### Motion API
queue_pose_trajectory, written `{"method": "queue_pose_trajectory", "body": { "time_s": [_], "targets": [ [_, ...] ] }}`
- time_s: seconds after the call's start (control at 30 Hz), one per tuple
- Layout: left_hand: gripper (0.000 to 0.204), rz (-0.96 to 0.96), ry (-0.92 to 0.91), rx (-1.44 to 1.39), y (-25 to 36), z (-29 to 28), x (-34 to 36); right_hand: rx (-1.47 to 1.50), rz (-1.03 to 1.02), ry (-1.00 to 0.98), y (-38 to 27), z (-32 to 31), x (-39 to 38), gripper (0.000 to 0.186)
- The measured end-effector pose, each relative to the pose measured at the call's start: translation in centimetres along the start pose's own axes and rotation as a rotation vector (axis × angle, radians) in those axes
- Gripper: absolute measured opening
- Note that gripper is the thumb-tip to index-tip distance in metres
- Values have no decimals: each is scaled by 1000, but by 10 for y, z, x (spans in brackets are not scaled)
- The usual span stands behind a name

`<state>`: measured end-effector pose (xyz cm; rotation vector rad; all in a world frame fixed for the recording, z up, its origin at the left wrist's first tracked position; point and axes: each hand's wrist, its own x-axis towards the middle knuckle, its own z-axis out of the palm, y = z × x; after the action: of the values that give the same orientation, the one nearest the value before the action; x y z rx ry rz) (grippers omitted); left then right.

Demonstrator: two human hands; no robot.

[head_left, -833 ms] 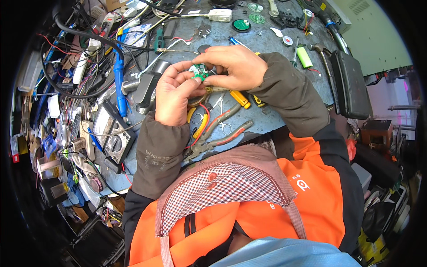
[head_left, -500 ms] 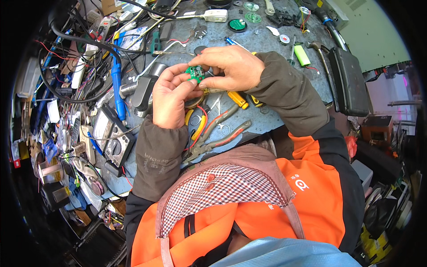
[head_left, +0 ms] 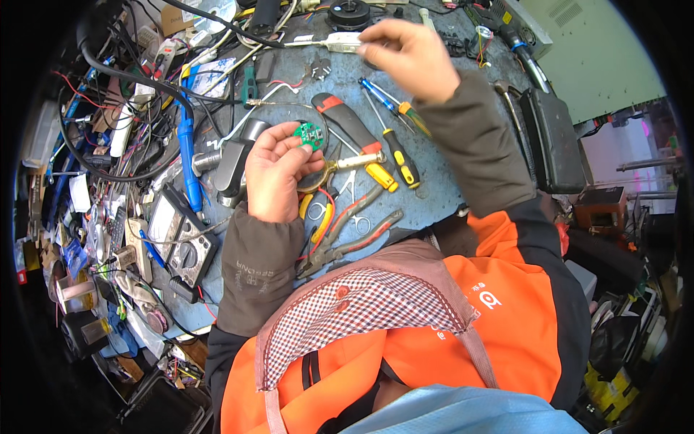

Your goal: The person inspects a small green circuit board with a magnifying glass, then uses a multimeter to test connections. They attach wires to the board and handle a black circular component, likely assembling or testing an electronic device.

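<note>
My left hand (head_left: 278,172) pinches a small round green circuit board (head_left: 310,136) between thumb and fingers, its component side showing. My right hand (head_left: 416,59) is held out over the far part of the bench, thumb and forefinger apart, with nothing seen in it. It is nearest a white plug-like block (head_left: 343,42) and covers most of a dark round piece beneath it. Between the hands lie a grey-and-red handled tool (head_left: 347,123), a yellow-and-black screwdriver (head_left: 402,159) and a blue-handled screwdriver (head_left: 377,94). Pliers (head_left: 354,239) and scissors (head_left: 354,202) lie nearer me.
An analog multimeter (head_left: 184,235) sits to the left, beside a blue soldering iron (head_left: 189,155) and tangled cables. On the right are a hammer (head_left: 515,123) and a black case (head_left: 555,141). A black spool-like disc (head_left: 348,14) is at the far edge.
My right hand has let go of the circuit board and moved away to the far right. The left hand still holds the board, which is now in plainer sight.
</note>
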<state>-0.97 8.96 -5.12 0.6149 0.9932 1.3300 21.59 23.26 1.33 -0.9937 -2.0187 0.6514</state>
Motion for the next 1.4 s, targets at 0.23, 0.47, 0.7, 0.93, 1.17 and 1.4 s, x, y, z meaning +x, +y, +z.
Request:
{"method": "queue_pose_trajectory", "body": {
  "time_s": [0.23,0.47,0.7,0.93,1.17,1.4],
  "targets": [
    [37,-63,2,-113,-26,-3,19,-510,322,-38,122,-40,96,20],
    [36,-35,86,-169,-35,-2,24,-665,363,-149,198,1,101,25],
    [36,-48,98,-186,-32,2,28,-809,282,-149,193,-13,106,23],
    [34,-51,115,-197,-26,7,22,-652,144,105,163,-57,107,20],
    [35,-21,125,-205,-31,9,25,355,443,245,63,-50,63,16],
    [34,-14,124,-180,-32,7,24,134,702,182,154,-60,78,4]
  ]
}}
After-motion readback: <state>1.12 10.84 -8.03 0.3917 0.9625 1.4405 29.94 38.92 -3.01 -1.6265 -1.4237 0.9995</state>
